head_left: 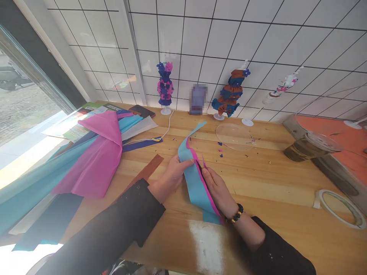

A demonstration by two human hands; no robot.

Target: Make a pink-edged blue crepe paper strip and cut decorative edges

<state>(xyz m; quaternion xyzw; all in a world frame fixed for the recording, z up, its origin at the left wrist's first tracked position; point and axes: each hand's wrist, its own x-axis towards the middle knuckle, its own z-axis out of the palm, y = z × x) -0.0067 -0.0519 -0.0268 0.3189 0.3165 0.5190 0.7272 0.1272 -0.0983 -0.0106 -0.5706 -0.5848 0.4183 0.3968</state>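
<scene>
Pinching the blue strip [196, 191] between thumb and fingers, my left grip [173, 172] holds it over the middle of the table [275, 172], while my right grip [216, 187] is closed around what looks like small scissors [204, 162] beside its pink edging [205, 184]. If that pinch slackened, the soft strip could sag or twist, and the blades might, I judge, stray past the narrow edging into the blue; their points lie near my left thumb, so a slip could nick it. Small scraps [221, 156] dot the wood near a clear disc [233, 136], with a lidded cup [309, 147] and tape roll [323, 195] to my right. Behind rises a white tiled wall [197, 38]; daylight enters by the window [25, 80] at left.
</scene>
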